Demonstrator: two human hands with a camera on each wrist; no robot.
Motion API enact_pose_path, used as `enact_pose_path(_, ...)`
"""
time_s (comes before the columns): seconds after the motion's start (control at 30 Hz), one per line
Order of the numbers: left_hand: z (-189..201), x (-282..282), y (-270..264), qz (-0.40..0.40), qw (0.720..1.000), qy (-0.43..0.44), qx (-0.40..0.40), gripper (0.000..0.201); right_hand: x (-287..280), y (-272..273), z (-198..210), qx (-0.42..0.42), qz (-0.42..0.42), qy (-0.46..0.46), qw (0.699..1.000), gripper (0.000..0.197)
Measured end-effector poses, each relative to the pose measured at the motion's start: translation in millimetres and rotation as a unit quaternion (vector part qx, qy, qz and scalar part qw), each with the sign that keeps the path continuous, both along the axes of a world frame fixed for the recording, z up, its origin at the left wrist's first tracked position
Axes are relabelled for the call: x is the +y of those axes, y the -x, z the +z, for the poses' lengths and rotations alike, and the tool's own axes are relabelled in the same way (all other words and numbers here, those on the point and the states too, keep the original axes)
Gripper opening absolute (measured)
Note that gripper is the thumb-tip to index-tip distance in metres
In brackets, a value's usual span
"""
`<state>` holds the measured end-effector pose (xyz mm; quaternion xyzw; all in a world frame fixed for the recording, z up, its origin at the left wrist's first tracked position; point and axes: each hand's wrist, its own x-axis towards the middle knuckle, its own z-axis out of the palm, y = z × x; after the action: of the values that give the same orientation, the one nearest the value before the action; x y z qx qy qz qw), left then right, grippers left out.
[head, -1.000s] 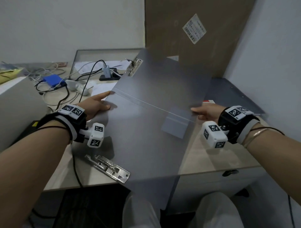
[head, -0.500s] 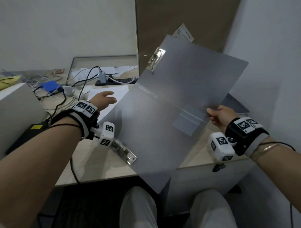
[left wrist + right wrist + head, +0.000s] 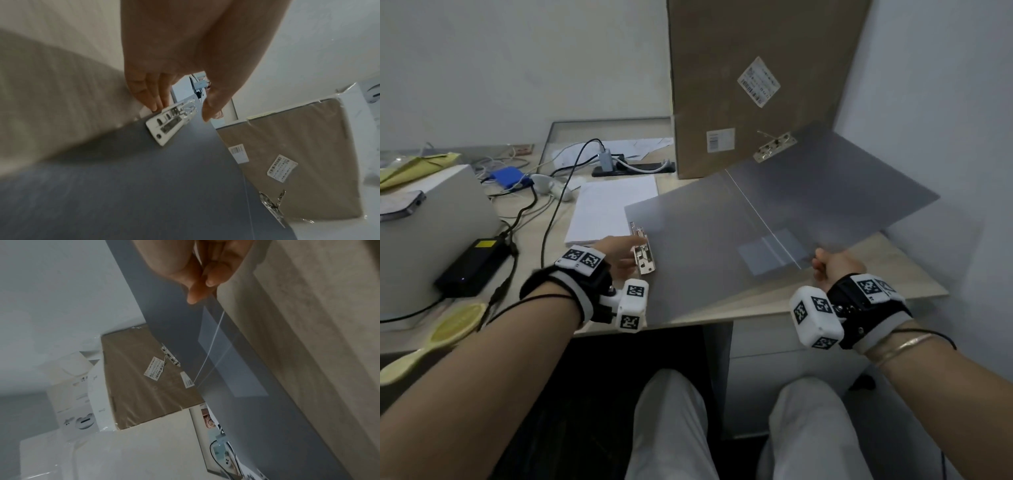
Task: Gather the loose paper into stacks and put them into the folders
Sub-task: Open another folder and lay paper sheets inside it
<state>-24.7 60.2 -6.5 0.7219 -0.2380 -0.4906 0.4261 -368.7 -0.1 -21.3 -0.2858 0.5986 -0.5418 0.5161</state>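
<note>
Crowding folder (image 3: 705, 246): cardboard box (image 3: 750, 85), cables (image 3: 558, 205).

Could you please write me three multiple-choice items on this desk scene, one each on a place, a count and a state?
1. Where is the paper stack?
A. left of the grey folder
B. inside it
C. on the cardboard box

2. How many metal clips does the folder carry?
A. one
B. two
C. four

3. How is the folder?
A. shut
B. open
C. rolled up

Key: 1 A, the sheets lie on the desk beside the folder's left edge. 2 B, one clip by the left hand, another on the raised flap. 3 B, the right hand holds its spine, flaps spread.
</note>
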Motion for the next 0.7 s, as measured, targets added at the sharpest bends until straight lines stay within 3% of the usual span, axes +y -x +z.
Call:
enact_pose_path(0.07, -5, 7, -1, 0.002, 1.000, -0.009, 0.013, 0.022, 14, -4, -2, -0.007, 0.000, 0.002, 1.000, 0.009)
enact_pose_path(0.17, -8, 20, -2, -0.017, 1.000, -0.004, 0.016, 0.009, 35, -11, -7, -0.030, -0.002, 0.024, 0.999, 0.018)
enact_pose_path(0.3, -8, 36, 3, -0.019, 0.996, 0.082, 0.001, 0.037, 60, -17, -13, -0.056, 0.015, 0.060, 0.997, 0.006)
enact_pose_path(0.37, -9, 43, 1, -0.011, 0.995, 0.100, -0.009, 0.042, 69, -18, -15, -0.064, 0.024, 0.070, 0.995, 0.016)
enact_pose_path(0.5, -18, 52, -10, 0.016, 0.993, 0.114, -0.022, 0.058, 88, -16, -22, -0.082, 0.072, 0.049, 0.993, 0.015)
enact_pose_path(0.6, -20, 60, -17, 0.000, 0.994, 0.105, -0.026, 0.052, 90, -13, -27, -0.066, 0.111, 0.022, 0.991, 0.015)
enact_pose_path(0.7, -21, 70, -29, -0.002, 0.993, 0.107, -0.041, 0.049, 85, -3, -22, -0.033, 0.092, -0.009, 0.995, 0.014)
